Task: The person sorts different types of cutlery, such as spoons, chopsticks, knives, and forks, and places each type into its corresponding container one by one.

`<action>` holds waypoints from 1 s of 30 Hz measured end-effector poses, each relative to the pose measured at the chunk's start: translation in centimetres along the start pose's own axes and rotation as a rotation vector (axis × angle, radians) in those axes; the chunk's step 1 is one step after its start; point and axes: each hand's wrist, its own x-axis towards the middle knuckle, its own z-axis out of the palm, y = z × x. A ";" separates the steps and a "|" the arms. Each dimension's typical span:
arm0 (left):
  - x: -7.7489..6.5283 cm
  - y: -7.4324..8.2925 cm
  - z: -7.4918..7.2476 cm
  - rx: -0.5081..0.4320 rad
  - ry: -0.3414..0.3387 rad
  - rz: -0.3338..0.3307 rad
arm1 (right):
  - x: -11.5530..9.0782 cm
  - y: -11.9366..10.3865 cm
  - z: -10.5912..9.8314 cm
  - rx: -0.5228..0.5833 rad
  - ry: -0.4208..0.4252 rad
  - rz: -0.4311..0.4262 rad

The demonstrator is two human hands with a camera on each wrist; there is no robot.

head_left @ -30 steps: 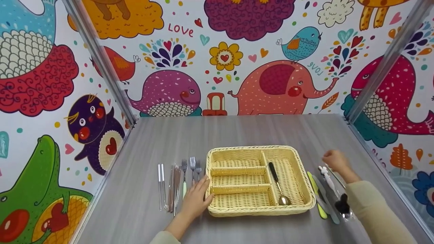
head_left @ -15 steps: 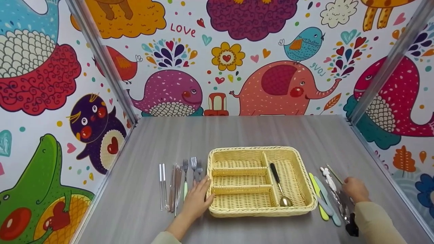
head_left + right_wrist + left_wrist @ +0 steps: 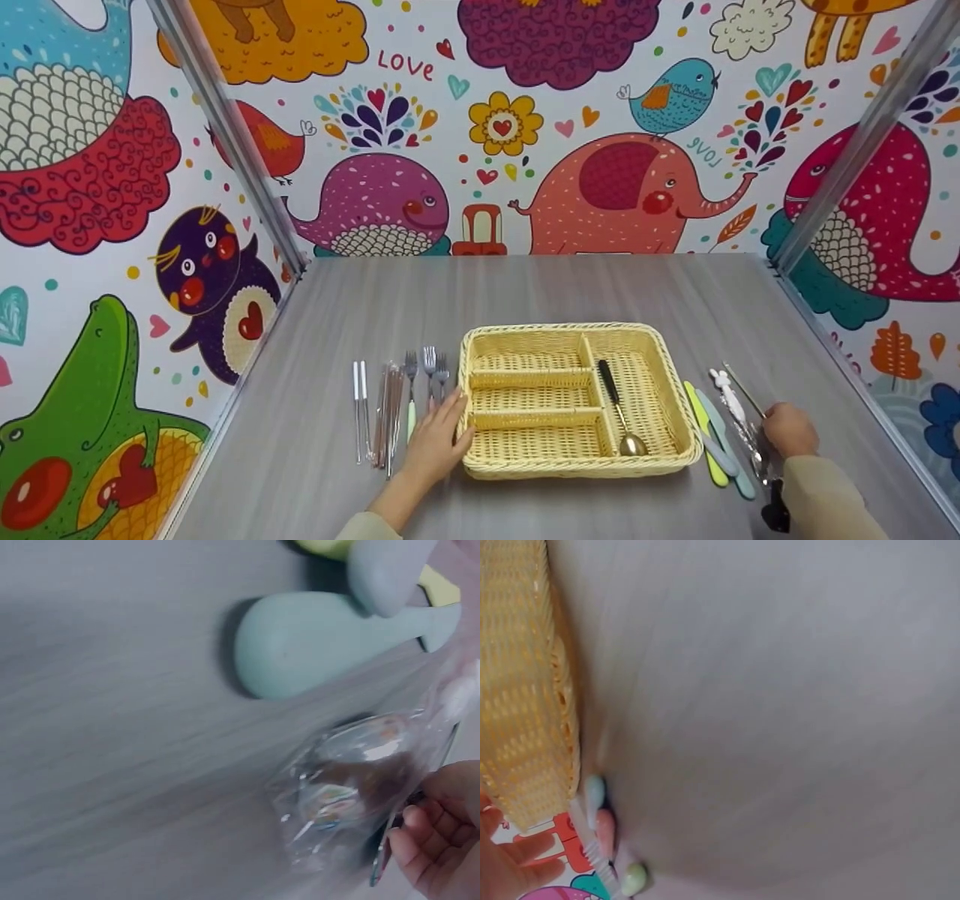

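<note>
My left hand (image 3: 436, 439) rests with relaxed fingers against the left side of a wicker cutlery basket (image 3: 466, 474). In the left wrist view its fingers (image 3: 536, 847) lie along the wicker wall. On the right, my right hand (image 3: 791, 430) pinches a thin metal utensil (image 3: 741, 386) whose slim end points away from me. The right wrist view shows that utensil edge-on (image 3: 381, 855), so its kind is unclear. Right beside it lies a plastic-wrapped spoon (image 3: 352, 765) with a white rabbit-topped handle (image 3: 721, 381). A black-handled spoon (image 3: 619, 409) lies in the basket's right compartment.
A dark piece (image 3: 775, 510) lies by my right sleeve. Between basket and wrapped spoon are a yellow-green knife (image 3: 705, 431) and a pale green knife (image 3: 739, 472). Left of the basket are several forks (image 3: 411, 367), wrapped brown chopsticks (image 3: 386, 412) and white-topped chopsticks (image 3: 358, 409).
My right hand has come back toward me from the utensil's far end and pinches it lower down. The wrapped spoon and dark piece have shifted slightly nearer. The left hand has stayed put.
</note>
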 end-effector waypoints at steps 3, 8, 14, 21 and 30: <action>0.0 0.0 0.0 -0.009 -0.006 -0.008 | 0.1 0.2 0.1 -0.014 0.009 -0.002; 0.1 -0.1 0.1 -0.014 -0.007 -0.010 | 0.4 0.3 -0.1 -0.025 -0.010 -0.001; -0.2 0.0 0.1 -0.022 0.004 -0.017 | 0.9 -1.6 -1.8 0.050 -0.035 0.002; -0.2 -0.1 0.0 -0.018 -0.003 -0.012 | 1.4 -6.8 -3.7 0.240 0.005 -0.056; -0.2 -0.1 -0.1 -0.020 -0.027 -0.037 | 0.3 -15.0 -2.6 0.466 -0.154 -0.135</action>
